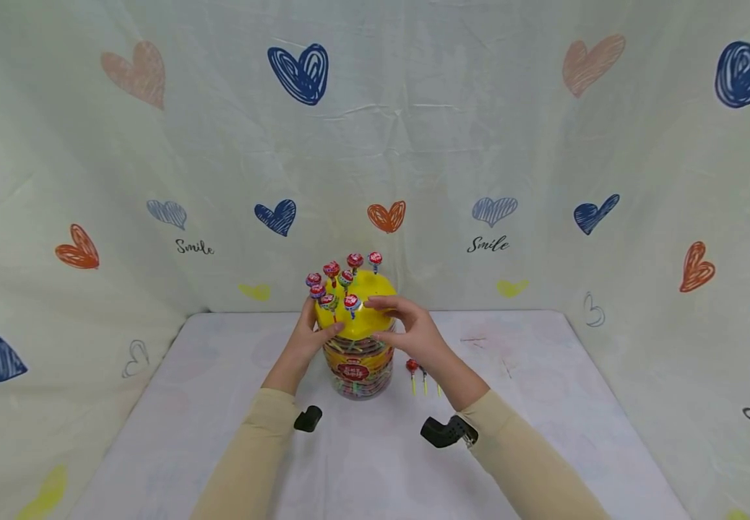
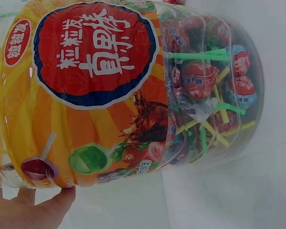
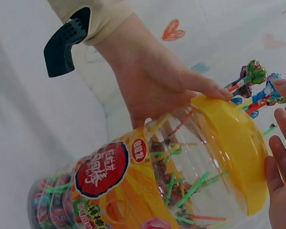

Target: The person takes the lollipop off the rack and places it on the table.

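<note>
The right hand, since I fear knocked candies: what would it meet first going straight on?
Probably the lollipop just beyond its fingers, standing in the yellow lid; depth is unclear, so the lid might come first.

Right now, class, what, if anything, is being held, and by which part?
The candy jar: the left hand grips its left side at the top, thumb on the yellow lid. Whether the right hand grips too cannot be told.

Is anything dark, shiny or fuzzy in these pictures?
Head view: soft, fairly even light, but the lollipops are too small for their wrappers to be read; left wrist view: dimmer, though the big characters on the label look crisp; right wrist view: pale reflections on the clear lollipop jar, the orange heart behind looking soft.
</note>
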`<action>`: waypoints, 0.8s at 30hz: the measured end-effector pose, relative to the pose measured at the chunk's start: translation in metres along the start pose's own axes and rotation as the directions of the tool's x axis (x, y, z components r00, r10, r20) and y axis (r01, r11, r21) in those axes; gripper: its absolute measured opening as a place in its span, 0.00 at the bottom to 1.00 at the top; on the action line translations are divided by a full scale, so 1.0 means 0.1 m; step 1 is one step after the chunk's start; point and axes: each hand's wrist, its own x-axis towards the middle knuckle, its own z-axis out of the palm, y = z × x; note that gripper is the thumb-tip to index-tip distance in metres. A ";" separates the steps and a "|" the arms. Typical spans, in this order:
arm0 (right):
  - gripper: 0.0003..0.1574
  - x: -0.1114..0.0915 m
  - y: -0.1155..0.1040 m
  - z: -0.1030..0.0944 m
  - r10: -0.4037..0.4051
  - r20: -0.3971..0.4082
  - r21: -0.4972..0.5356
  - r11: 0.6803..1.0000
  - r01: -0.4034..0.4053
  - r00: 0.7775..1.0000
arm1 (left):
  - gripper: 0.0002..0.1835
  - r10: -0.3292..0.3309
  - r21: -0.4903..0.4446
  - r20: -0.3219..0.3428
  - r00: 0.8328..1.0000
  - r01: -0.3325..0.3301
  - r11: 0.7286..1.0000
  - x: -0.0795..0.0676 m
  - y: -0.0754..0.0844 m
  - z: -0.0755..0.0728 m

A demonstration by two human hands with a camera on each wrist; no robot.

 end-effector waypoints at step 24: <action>0.42 0.05 -0.15 0.06 0.147 0.148 -0.173 0.978 -0.120 0.978 | 0.48 0.049 -0.003 0.011 0.999 -0.049 0.999 0.00 -0.03 0.00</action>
